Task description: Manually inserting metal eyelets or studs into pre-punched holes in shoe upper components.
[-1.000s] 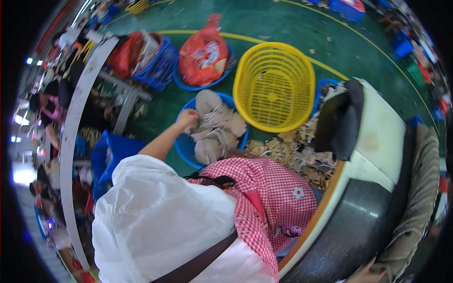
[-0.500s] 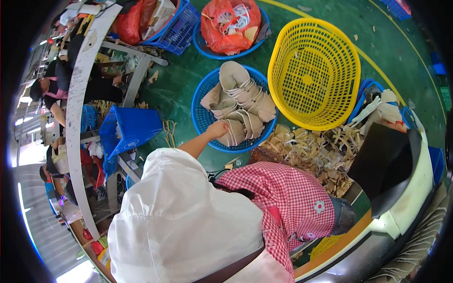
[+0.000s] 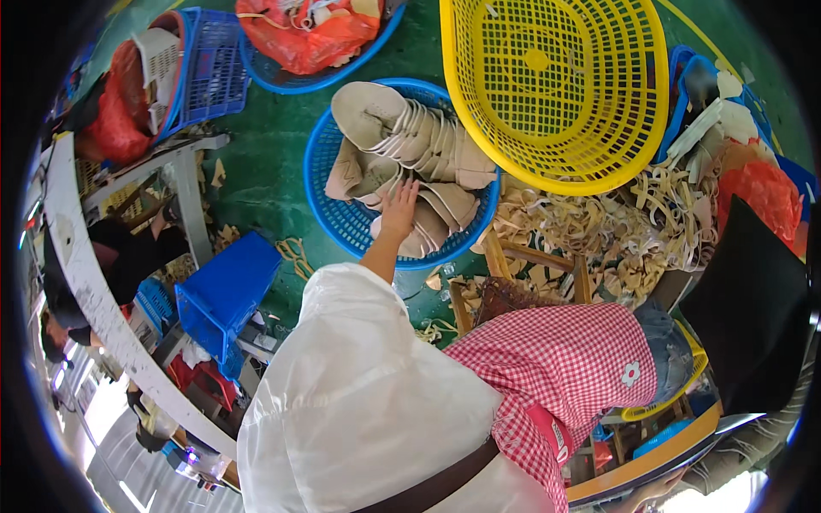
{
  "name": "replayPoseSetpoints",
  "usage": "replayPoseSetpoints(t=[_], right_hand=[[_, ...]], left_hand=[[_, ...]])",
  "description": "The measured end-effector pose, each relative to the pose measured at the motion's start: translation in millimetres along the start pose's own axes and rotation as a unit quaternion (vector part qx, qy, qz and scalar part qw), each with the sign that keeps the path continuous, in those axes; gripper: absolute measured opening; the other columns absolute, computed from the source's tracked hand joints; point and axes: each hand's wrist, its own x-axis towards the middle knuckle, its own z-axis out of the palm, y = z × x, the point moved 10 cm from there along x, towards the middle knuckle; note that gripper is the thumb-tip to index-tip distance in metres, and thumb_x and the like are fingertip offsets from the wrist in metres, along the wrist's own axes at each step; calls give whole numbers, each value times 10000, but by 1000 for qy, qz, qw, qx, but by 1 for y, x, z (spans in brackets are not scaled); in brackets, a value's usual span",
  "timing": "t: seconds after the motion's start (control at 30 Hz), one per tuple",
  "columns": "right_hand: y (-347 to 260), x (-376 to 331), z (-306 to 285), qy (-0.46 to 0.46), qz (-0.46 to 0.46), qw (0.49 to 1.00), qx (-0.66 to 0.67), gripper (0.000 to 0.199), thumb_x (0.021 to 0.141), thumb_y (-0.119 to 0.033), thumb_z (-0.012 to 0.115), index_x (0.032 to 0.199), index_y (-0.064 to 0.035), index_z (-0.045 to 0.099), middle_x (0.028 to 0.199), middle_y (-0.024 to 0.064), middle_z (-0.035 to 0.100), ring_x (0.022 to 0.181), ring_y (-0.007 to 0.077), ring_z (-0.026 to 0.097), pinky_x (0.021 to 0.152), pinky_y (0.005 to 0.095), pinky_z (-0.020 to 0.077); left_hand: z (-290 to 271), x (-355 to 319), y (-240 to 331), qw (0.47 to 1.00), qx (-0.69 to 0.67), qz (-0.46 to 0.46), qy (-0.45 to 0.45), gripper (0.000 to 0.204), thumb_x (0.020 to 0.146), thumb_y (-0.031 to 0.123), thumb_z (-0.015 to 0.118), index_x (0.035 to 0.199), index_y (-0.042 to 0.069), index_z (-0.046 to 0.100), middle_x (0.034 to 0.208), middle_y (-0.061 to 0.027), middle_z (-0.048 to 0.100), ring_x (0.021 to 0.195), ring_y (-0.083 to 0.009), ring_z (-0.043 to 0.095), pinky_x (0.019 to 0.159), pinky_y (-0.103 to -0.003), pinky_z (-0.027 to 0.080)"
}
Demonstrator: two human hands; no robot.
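Observation:
A round blue basket (image 3: 318, 184) on the floor holds several nested stacks of beige shoe uppers (image 3: 428, 141) with pale edges. My left hand (image 3: 398, 210) reaches down into it, its arm in a white sleeve (image 3: 359, 359). The fingers are spread and lie over the nearer stacks, close to the gap between them. No piece is seen gripped in the hand. My right hand does not show plainly.
A big yellow basket (image 3: 590, 175) stands against the blue one, right behind it. Beige offcuts (image 3: 633, 222) heap up on the right by a wooden stool frame (image 3: 547, 254). Left are a blue bin (image 3: 227, 291) and a table frame (image 3: 81, 231); a red bag (image 3: 316, 38) lies behind.
My view has turned and come nearer the baskets. My left hand has gone from the near stack's edge to farther in, and its fingers have spread.

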Motion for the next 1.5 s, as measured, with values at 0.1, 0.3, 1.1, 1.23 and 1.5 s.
replayPoseSetpoints(t=[0.1,0.3,1.1,1.23,1.5], right_hand=[[6,4,-9,3,6,1000,-8,443,845,-214,592,1189,43,485,1154,186,530,1037,302,529,886,367,439],[28,10,-11,2,27,1000,2,411,858,-204,575,1185,32,497,1149,176,540,1027,295,539,876,362,448],[-167,-69,-106,17,-115,819,562,1230,561,-469,785,1400,-32,-2,1453,147,49,1331,267,117,1073,386,143],[-42,-91,-129,123,20,748,652,920,705,-243,655,1406,-58,88,1430,124,171,1312,234,213,1062,347,181],[184,-109,-17,134,315,662,667,713,827,-159,618,1395,-147,188,1394,112,244,1200,247,382,912,369,404]], left_hand=[[-11,23,20,991,-126,15,49,846,636,131,690,1345,78,232,1322,-148,335,1196,-316,359,978,-476,301],[8,33,9,995,-95,0,-11,471,615,123,692,1050,74,517,1078,-152,510,1039,-309,458,849,-407,416],[-529,-288,473,637,-141,750,105,606,626,86,623,1214,135,483,943,-100,614,805,-297,607,682,-345,483],[-497,-413,568,468,-79,864,170,486,663,267,685,1095,106,529,862,-90,615,745,-276,612,672,-336,487],[-327,-485,732,414,-72,906,47,542,817,284,584,1285,82,397,1296,-136,413,1187,-306,395,1001,-426,276]])
